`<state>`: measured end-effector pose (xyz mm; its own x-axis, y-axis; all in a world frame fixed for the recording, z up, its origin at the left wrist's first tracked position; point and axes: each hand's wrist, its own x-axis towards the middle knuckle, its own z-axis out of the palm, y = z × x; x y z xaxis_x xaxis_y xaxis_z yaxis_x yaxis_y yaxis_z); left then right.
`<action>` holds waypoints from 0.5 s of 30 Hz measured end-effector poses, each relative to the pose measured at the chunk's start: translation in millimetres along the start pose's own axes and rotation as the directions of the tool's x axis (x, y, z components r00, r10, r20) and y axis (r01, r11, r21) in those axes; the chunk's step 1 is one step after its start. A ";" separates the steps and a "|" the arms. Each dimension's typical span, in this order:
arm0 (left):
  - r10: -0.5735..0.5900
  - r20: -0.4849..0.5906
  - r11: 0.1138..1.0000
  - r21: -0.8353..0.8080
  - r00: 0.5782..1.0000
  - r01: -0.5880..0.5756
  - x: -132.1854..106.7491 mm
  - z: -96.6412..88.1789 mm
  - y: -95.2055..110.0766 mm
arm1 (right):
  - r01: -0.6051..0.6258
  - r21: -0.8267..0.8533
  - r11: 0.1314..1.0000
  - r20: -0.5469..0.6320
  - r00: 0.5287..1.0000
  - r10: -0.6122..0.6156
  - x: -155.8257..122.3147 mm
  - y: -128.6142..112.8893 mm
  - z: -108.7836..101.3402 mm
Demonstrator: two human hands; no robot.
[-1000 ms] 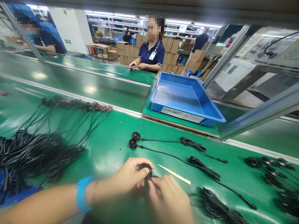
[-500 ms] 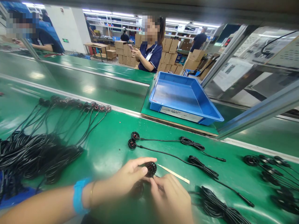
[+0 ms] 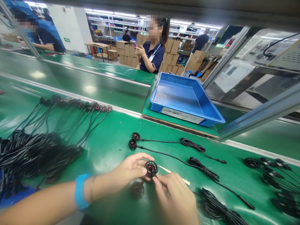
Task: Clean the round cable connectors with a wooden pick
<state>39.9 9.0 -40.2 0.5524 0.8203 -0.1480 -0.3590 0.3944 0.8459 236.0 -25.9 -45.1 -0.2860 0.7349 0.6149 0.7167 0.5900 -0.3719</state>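
My left hand (image 3: 131,168) grips the rim of a black, round, toothed part (image 3: 151,169) with red showing in its middle. Close by, my right hand (image 3: 178,195) pinches the cable where it leaves that part. Below them is a blurred dark round shape (image 3: 137,189); whether it is another part or a reflection I cannot tell. Partly behind my right hand lies a pale pointed stick (image 3: 186,181). A coiled black cable (image 3: 220,206) rests to the right. Beyond my hands lie two similar round parts (image 3: 135,136) with tied cables (image 3: 193,143).
On the left is a heap of black cables (image 3: 42,153) with round ends lined up. More round parts (image 3: 252,162) lie at the right. A blue tray (image 3: 187,115) stands on a raised board behind, beside a metal post (image 3: 257,112). Across the bench a person (image 3: 152,53) holds a phone.
The round part has turned so its open face with red inside shows more. My right hand has shifted slightly right and covers more of the stick.
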 end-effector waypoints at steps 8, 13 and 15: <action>-0.013 -0.011 0.983 0.181 1.000 0.015 -6.0 13.6 11.1 | -0.009 0.014 1.000 0.043 0.999 0.008 -0.8 6.1 -2.9; -0.026 0.068 0.941 0.340 0.997 0.002 -11.2 11.3 11.8 | 0.021 0.007 1.000 0.030 0.999 -0.021 -0.6 1.7 -0.6; -0.065 0.077 0.862 0.507 0.995 0.017 -14.7 10.2 14.8 | 0.066 -0.020 0.998 0.028 0.997 -0.066 0.2 0.4 -0.2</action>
<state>34.2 -1.5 -20.3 0.6309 0.7585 -0.1629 0.0813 0.1442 0.9862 236.4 -25.6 -45.0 -0.3500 0.7035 0.6185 0.7089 0.6305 -0.3161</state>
